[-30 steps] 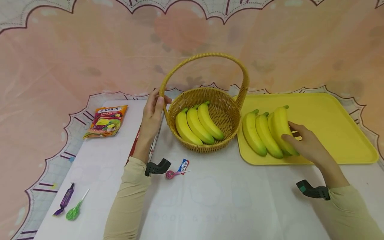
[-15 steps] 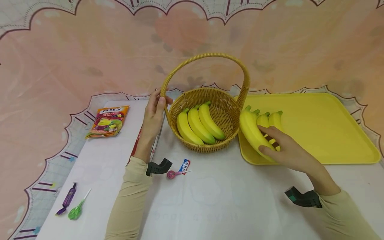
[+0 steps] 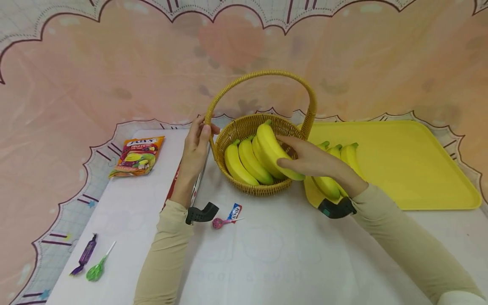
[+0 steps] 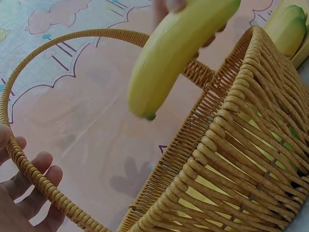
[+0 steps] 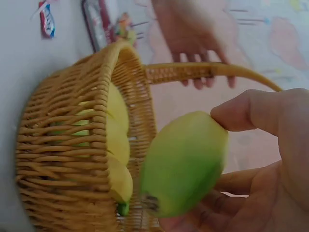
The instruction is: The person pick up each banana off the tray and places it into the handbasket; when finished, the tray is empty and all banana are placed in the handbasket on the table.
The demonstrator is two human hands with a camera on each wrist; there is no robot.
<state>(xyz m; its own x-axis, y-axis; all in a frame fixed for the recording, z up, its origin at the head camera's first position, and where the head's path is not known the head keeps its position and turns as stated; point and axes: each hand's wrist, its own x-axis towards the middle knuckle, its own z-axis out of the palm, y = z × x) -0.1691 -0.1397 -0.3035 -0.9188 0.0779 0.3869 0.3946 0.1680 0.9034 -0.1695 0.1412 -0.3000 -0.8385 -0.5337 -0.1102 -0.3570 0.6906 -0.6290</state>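
While the fingers (image 3: 286,163) of the right hand (image 3: 313,159) wrap the middle of a smooth, curved yellow banana (image 3: 272,144) with green-tinged ends, the fruit hangs tilted above the opening of a round, honey-brown woven basket (image 3: 259,189), its lower end jutting out over the rim. Across from it, the left hand (image 3: 195,144) loosely holds the tall, arched wicker handle (image 3: 263,73) near its left base, thumb in front and fingertips behind. The held banana should be firm and fairly light, I would judge, with a sleek skin that could slide if pinched only near a tapering end; its thick mid-curve seems the best place to take hold, thumb on one flank and fingers along the other. The basket is probably light too and could shift if knocked, so a low hold on the handle suits it. Inside, three similar yellow bananas (image 3: 235,163) lie side by side toward the left. Just beside the basket, partly behind the right forearm, three more yellow bananas (image 3: 351,156) rest on a flat yellow tray (image 3: 411,165). Farther out on the white-covered bench (image 3: 248,262) lie a pink lollipop (image 3: 217,223) and an orange-red sweet packet (image 3: 138,156)
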